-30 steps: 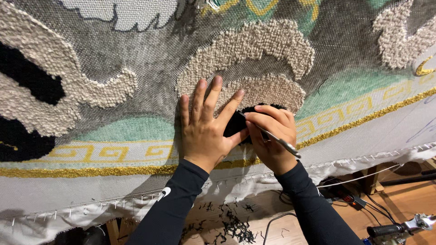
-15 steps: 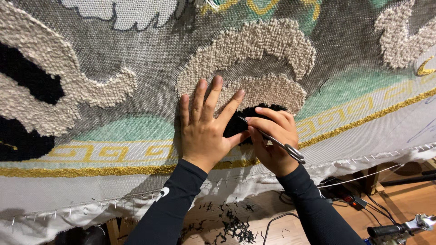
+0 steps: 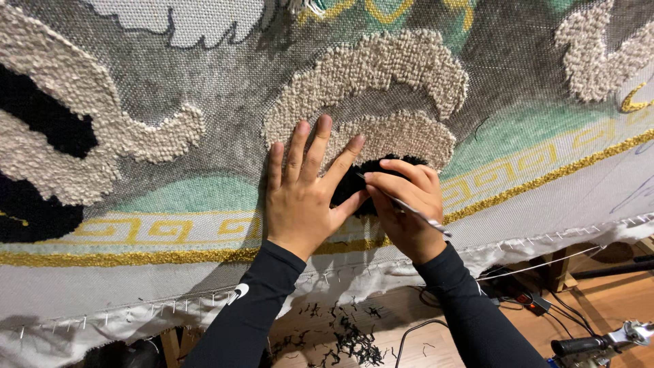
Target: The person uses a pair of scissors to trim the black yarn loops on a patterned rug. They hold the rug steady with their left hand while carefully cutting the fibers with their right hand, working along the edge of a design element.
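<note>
A large tufted rug backing [image 3: 204, 102] fills the view, stretched over a frame and pinned along its lower edge by a row of small nails. Grey printed cloth carries raised cream loop-pile swirls [image 3: 381, 75], flat mint areas and a gold key-pattern border [image 3: 157, 232]; black pile shows at the far left. Below the cloth, a wooden floor [image 3: 599, 313] is littered with short black yarn clippings [image 3: 347, 337].

The step in hand looks like fine trimming or picking of a small black tuft patch [image 3: 351, 180], which sits just under the lower cream swirl, between the two hands. The left hand [image 3: 303, 197] lies flat with fingers spread, its grip released, pressing the cloth beside the patch. The right hand [image 3: 405, 204] is clenched around a thin metal tool [image 3: 409, 208], its tip at the black pile; whether it is scissors or tweezers I cannot tell.

The next move calls for a steady, shallow touch at the patch edge, sparing the cream loops touching it.
</note>
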